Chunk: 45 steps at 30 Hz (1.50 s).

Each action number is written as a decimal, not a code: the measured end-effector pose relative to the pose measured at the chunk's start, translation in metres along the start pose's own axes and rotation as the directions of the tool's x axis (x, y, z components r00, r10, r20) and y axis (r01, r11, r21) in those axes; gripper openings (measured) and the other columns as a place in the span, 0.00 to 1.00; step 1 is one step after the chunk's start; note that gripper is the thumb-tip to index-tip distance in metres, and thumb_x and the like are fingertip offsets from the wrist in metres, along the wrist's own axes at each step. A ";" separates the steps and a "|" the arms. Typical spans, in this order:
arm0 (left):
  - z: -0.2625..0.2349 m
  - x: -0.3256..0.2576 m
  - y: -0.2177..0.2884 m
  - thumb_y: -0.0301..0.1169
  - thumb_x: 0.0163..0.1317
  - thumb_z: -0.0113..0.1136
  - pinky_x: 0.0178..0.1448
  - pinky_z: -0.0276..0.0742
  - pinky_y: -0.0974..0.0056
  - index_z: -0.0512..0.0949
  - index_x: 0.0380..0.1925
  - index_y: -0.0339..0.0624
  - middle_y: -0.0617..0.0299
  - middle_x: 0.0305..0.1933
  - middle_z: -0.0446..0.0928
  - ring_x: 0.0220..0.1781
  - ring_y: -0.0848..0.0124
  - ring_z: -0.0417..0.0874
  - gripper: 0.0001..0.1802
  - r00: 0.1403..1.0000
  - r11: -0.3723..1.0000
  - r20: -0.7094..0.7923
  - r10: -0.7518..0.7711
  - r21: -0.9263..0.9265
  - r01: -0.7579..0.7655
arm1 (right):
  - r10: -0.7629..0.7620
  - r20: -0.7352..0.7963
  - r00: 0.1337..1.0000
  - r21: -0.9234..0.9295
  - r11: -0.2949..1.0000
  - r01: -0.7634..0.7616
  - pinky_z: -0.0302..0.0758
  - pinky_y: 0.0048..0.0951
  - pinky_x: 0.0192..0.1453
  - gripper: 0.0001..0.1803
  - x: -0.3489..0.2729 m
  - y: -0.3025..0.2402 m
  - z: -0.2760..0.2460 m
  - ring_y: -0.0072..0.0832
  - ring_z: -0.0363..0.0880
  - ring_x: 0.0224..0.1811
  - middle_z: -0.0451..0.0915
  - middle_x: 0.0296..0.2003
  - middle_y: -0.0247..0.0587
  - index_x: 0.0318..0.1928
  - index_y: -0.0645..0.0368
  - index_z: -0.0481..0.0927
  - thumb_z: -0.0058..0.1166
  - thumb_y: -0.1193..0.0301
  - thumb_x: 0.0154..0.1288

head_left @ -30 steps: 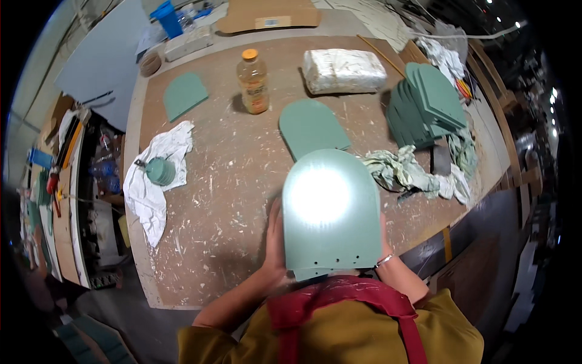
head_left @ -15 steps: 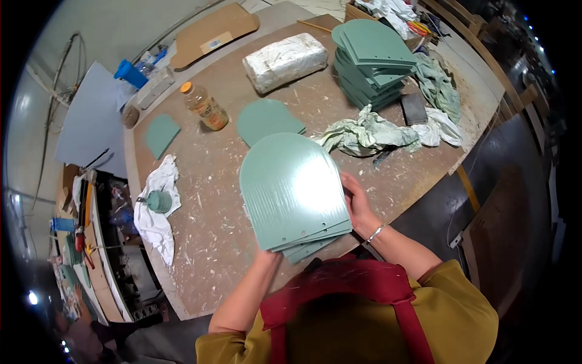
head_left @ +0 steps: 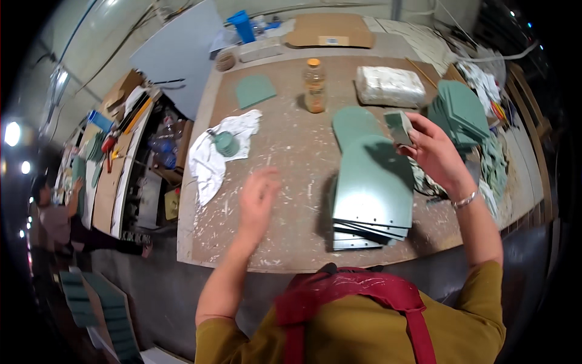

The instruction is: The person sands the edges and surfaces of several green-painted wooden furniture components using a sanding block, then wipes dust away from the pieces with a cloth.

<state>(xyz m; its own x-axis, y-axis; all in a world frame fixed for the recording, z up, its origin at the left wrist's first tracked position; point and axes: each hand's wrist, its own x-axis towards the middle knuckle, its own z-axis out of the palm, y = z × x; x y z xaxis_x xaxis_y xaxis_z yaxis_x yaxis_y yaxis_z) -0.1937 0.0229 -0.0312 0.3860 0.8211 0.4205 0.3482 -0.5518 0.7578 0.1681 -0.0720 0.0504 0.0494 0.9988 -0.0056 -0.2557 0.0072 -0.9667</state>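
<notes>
- white cloth, a green container resting on it
- left hand, blurred — loose and free over the table
- stack of rounded green panels, on the table
- small block — gripped by the right hand near the stack's far right edge

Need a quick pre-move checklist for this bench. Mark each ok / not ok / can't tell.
1. Small grey block secure in the right hand's grip: ok, pinched in the fingers.
2. Left hand free: ok, nothing visible in it.
3. Near stack of arched green panels squared up: not ok, lower edges fanned out.
4. Top panel dust-free: cannot tell, glare and shadow.
5. Orange-capped bottle upright: ok.
</notes>
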 end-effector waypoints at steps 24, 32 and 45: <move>-0.123 0.137 -0.256 0.39 0.59 0.67 0.46 0.77 0.51 0.83 0.35 0.40 0.50 0.34 0.84 0.40 0.51 0.84 0.13 0.949 0.886 0.004 -0.315 0.359 0.293 | 0.086 0.552 0.829 -0.790 0.373 0.487 0.76 0.42 0.58 0.22 0.256 0.121 0.228 0.47 0.78 0.54 0.76 0.50 0.48 0.55 0.57 0.73 0.61 0.79 0.60; -0.140 0.169 -0.250 0.34 0.65 0.60 0.46 0.76 0.55 0.84 0.36 0.38 0.50 0.34 0.84 0.39 0.52 0.83 0.11 0.927 0.916 0.019 -0.374 0.164 0.366 | -0.030 0.696 0.717 -0.712 0.093 0.696 0.75 0.43 0.57 0.21 0.299 0.143 0.232 0.46 0.77 0.55 0.77 0.51 0.44 0.53 0.56 0.75 0.62 0.77 0.59; -0.153 0.193 -0.272 0.33 0.68 0.59 0.37 0.73 0.67 0.81 0.36 0.32 0.63 0.28 0.79 0.29 0.76 0.74 0.12 0.890 0.903 0.185 -0.418 -0.026 0.430 | -0.081 0.815 0.573 -0.576 -0.005 0.818 0.76 0.39 0.57 0.21 0.329 0.163 0.260 0.42 0.78 0.53 0.77 0.50 0.44 0.54 0.56 0.78 0.58 0.80 0.59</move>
<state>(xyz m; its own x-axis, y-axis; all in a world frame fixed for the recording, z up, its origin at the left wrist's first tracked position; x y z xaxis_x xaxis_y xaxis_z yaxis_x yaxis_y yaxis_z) -0.3440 0.3538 -0.0796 0.3555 0.9340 -0.0348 0.4577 -0.1415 0.8778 -0.1081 0.2703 -0.0421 -0.7380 0.6122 0.2838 0.5974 0.7884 -0.1469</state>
